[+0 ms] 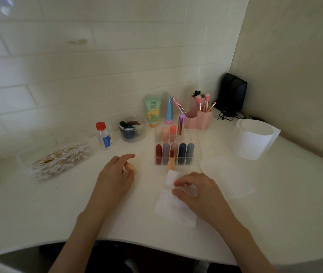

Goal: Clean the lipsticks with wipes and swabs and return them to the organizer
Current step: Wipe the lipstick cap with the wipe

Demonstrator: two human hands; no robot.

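Observation:
A clear acrylic organizer (pixel 195 154) holds several capped lipsticks in two rows. Just in front of it an uncapped lipstick (pixel 171 160) with a peach base and a red tip stands upright on the white table. My left hand (pixel 115 175) lies left of it, its fingers curled round a small peach cap (pixel 131 169). Over a white wipe (pixel 168 205) that lies flat near the table's front, my right hand (pixel 198 194) pinches the wipe's middle between thumb and fingers.
A second wipe (pixel 227 178) lies to the right, with a white wipe dispenser (pixel 253 138) behind it. A tray of cotton swabs (pixel 58 161) sits at the left. A red-capped bottle (pixel 103 138), sponge jar (pixel 132 129), tubes and a pink brush holder (pixel 201 119) line the wall.

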